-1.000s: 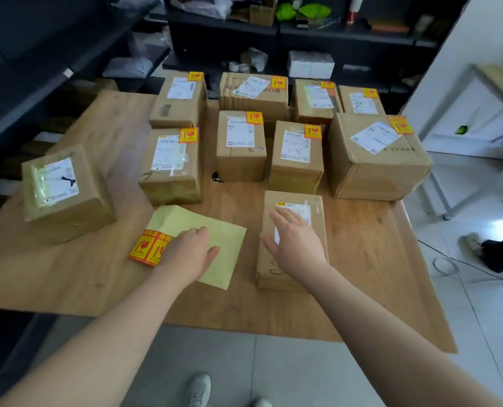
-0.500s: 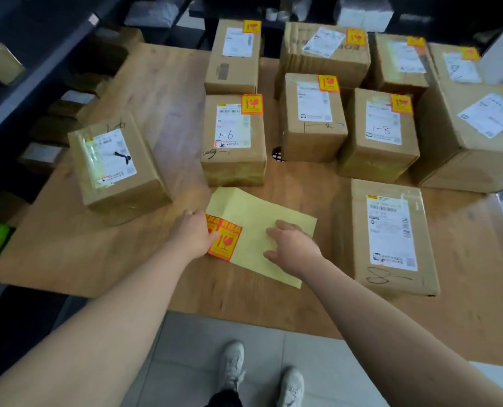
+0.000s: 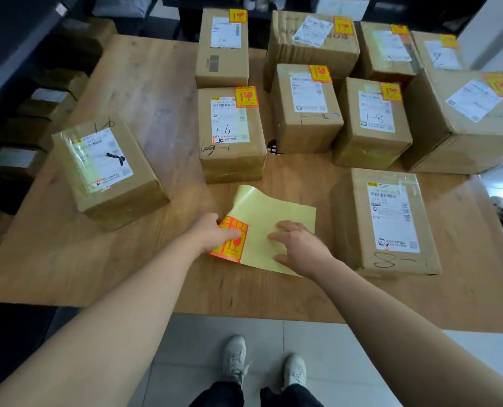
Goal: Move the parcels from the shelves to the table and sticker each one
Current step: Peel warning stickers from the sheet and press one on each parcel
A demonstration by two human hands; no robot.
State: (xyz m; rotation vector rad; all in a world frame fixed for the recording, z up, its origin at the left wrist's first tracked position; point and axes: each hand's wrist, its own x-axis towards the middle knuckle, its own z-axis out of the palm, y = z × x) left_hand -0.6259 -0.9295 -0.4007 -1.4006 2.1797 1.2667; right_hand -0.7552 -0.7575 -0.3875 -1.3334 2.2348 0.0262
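Left hand (image 3: 210, 234) pinches sticker (image 3: 234, 247), right hand (image 3: 301, 248) presses sheet (image 3: 260, 207).

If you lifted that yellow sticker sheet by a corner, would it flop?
Probably floppy: the yellow sheet curls up off the table at its far corner. Likely light and slippery too, since the right hand presses it flat while the left hand pinches the orange sticker.

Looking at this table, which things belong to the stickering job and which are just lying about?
Job:
left hand pinching orange sticker
right hand pressing yellow backing sheet
near-right parcel and left parcel, neither with an orange sticker
stickered parcels behind

Lying about:
small black object between boxes
white bundle on far shelf
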